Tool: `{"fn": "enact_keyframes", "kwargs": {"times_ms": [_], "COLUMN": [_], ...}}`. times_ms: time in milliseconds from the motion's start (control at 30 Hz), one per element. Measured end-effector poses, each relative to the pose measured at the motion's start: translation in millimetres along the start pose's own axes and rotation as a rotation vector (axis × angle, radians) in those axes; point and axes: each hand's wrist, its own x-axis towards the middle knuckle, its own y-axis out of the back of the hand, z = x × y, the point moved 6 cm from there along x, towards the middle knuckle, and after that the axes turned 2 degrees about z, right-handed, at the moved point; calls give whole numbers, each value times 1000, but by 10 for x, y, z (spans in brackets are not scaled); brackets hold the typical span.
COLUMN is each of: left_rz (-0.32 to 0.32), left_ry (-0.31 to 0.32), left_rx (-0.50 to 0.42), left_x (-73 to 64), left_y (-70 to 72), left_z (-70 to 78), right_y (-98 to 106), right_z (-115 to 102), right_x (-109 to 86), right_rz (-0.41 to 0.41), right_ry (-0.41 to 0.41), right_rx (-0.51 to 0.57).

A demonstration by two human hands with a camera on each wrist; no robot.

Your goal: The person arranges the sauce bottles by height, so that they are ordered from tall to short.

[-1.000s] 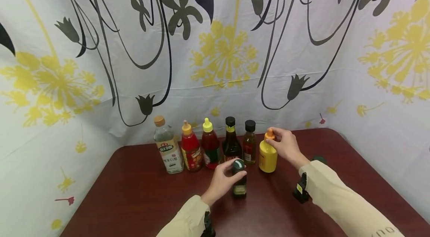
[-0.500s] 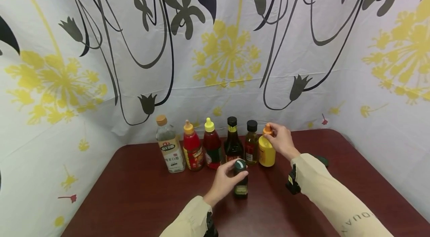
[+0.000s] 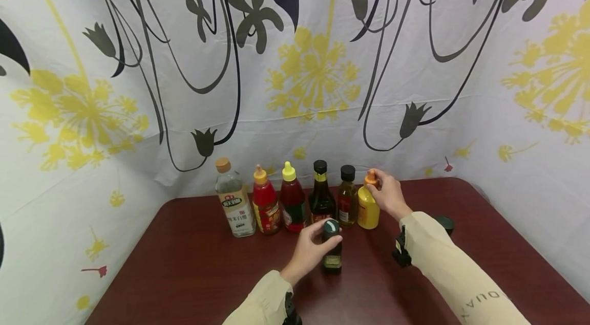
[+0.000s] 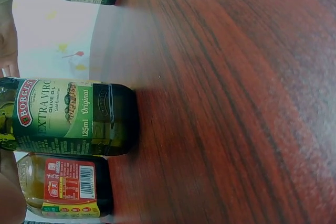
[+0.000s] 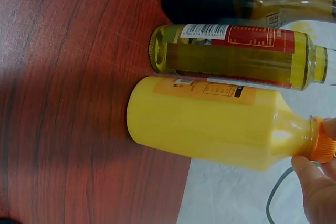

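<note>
My left hand point(image 3: 310, 249) grips the dark green cap of a small olive oil bottle point(image 3: 332, 256), which stands upright in front of the row. Its green label point(image 4: 52, 108) faces the left wrist camera. With thumb and fingers my right hand point(image 3: 390, 195) pinches the orange cap of a yellow squeeze bottle point(image 3: 368, 210). That bottle stands at the row's right end, close beside a slim oil bottle point(image 3: 348, 202) with a black cap. In the right wrist view the yellow bottle point(image 5: 210, 121) has its base on the table, and the fingers are at its cap.
Further left in the row stand a dark sauce bottle point(image 3: 321, 197), two red squeeze bottles, one with a yellow cap point(image 3: 289, 172), and a clear vinegar bottle point(image 3: 236, 207). Behind my right sleeve shows a green cap point(image 3: 445, 222). A patterned cloth point(image 3: 295, 84) hangs behind the table.
My right hand has moved the yellow squeeze bottle back and left, up beside the slim oil bottle. The left hand stays on the olive oil bottle. The head view has shifted slightly.
</note>
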Motion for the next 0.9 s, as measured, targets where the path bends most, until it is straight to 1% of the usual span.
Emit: {"fn": "enact_keyframes", "kwargs": {"times_ms": [233, 433, 600, 700, 833, 900], "left_rz": [-9, -7, -4, 6, 15, 14], "left_ry": [-11, -9, -7, -14, -16, -14], "left_rx": [-18, -20, -17, -12, -12, -9], "left_x": [-2, -9, -8, -11, -14, -18], "left_y": [-10, -3, -3, 3, 0, 0], "left_z": [10, 13, 16, 14, 14, 13], "right_y": [11, 10, 25, 46, 166, 261], "right_z": [20, 28, 19, -15, -82, -127], "right_x": [23, 33, 28, 35, 37, 33], "right_rz": [-36, -56, -85, -129, -192, -207], "right_ry": [22, 29, 11, -12, -53, -66], "right_rx": [-14, -4, -3, -1, 30, 55]}}
